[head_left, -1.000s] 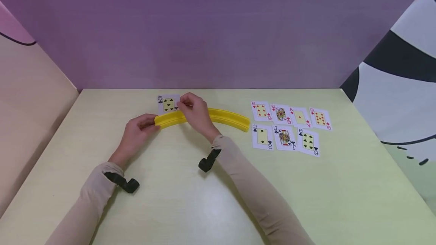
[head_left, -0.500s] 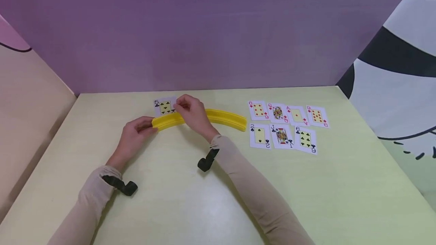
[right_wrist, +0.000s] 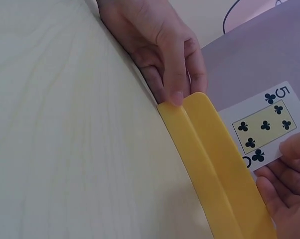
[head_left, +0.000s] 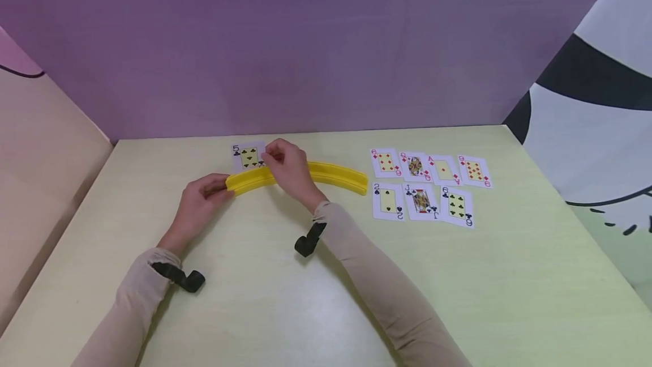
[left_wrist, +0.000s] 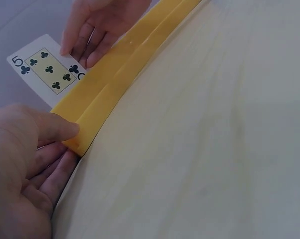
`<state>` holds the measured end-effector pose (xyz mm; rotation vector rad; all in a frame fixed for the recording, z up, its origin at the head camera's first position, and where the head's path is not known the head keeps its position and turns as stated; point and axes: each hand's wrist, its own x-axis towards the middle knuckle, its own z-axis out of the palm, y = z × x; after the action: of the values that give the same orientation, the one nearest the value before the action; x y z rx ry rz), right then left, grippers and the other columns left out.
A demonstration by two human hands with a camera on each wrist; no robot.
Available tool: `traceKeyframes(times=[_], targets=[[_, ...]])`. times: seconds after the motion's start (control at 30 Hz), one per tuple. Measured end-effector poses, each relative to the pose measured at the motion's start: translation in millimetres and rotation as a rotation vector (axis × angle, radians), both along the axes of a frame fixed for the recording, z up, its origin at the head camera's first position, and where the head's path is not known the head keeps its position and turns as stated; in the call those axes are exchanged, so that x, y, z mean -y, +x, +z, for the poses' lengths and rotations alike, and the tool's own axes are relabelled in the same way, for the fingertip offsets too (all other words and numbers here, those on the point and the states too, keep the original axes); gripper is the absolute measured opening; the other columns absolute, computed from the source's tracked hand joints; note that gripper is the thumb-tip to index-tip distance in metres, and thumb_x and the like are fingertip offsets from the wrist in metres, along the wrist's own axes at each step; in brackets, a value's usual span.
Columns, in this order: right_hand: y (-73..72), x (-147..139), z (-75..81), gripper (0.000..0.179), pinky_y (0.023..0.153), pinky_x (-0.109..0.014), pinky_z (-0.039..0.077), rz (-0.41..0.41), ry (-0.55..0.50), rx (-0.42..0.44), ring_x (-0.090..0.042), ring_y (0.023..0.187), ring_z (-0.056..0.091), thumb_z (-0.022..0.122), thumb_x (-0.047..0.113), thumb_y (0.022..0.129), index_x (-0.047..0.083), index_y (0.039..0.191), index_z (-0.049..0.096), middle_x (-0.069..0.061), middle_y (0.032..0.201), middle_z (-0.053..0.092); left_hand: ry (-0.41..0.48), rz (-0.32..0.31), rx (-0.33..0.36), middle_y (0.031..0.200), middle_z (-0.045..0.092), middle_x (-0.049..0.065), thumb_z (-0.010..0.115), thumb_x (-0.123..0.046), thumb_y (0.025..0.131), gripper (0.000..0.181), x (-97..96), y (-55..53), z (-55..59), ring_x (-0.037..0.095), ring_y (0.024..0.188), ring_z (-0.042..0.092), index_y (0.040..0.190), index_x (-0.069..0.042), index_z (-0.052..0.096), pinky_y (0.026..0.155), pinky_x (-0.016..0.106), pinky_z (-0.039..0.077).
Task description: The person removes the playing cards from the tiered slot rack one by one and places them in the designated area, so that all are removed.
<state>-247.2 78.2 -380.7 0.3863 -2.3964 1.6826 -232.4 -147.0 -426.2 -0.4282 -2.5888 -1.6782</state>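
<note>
A curved yellow card holder [head_left: 338,176] lies across the middle of the table. My left hand [head_left: 200,207] pinches its left end, thumb on the front face and fingers behind, as the left wrist view shows. A five of clubs [head_left: 247,157] stands face toward me at the left part of the holder, its lower edge hidden behind the yellow front wall. At the card's lower right, my right hand [head_left: 292,173] pinches it between thumb and fingers. In the right wrist view the five of clubs [right_wrist: 264,124] leans slightly, and the right hand's fingers touch the holder's back edge.
To the right of the holder, playing cards lie face up in two rows: several diamonds, among them a queen [head_left: 415,167], above a two of spades [head_left: 388,201], a jack of clubs [head_left: 421,201] and a six of clubs [head_left: 457,207]. A purple panel [head_left: 316,44] stands behind the table.
The head view has shifted slightly. Both hands, the holder and the five of clubs keep nearly the same places relative to one another.
</note>
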Motion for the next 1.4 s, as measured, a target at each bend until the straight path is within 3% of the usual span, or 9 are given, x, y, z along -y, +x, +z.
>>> traceKeyframes(times=[0.23,0.57,0.73,1.0,1.4], targets=[[2.7,-3,3.8,0.009,0.079,-0.021,0.055,-0.09,0.005,-0.008,-0.017,0.087,0.06,0.063,0.011,0.099,0.003,0.102,0.066,-0.005,0.095,0.067,-0.006,-0.015,-0.003,0.119,0.069,0.019,0.072,-0.006,0.092,0.034,-2.0,-0.6,0.4,0.016,0.1,0.067,0.124,0.0,0.065,0.085,0.011,0.053],[7.1,-1,10.7,0.009,0.08,-0.021,0.055,-0.132,0.001,-0.043,-0.018,0.09,0.06,0.062,0.01,0.099,0.002,0.104,0.064,-0.007,0.098,0.067,-0.016,-0.018,-0.024,0.118,0.07,0.018,0.072,-0.007,0.091,0.035,2.1,0.9,0.1,0.019,0.1,0.068,0.125,0.0,0.065,0.083,0.01,0.052],[10.7,7,13.2,0.01,0.08,-0.02,0.055,-0.109,-0.02,-0.037,-0.017,0.09,0.059,0.062,0.012,0.099,0.003,0.104,0.064,-0.006,0.097,0.066,-0.003,-0.011,-0.031,0.118,0.069,0.02,0.072,-0.004,0.091,0.035,2.8,1.1,0.4,0.025,0.103,0.068,0.125,0.002,0.064,0.082,0.009,0.052],[20.5,12,16.7,0.01,0.08,-0.019,0.055,-0.079,0.012,-0.023,-0.014,0.091,0.059,0.062,0.012,0.099,0.005,0.105,0.064,-0.002,0.097,0.066,0.021,-0.011,0.023,0.122,0.068,0.019,0.071,-0.007,0.093,0.036,-1.3,1.2,1.6,0.029,0.107,0.066,0.127,0.0,0.064,0.085,0.012,0.053],[38.0,-13,33.3,0.011,0.078,-0.021,0.057,-0.047,0.046,-0.059,-0.017,0.089,0.062,0.062,0.011,0.099,0.005,0.107,0.064,-0.005,0.101,0.068,0.006,-0.001,0.015,0.119,0.069,0.019,0.072,-0.005,0.091,0.035,-1.9,0.9,1.2,0.024,0.103,0.067,0.125,0.001,0.064,0.083,0.011,0.053]])
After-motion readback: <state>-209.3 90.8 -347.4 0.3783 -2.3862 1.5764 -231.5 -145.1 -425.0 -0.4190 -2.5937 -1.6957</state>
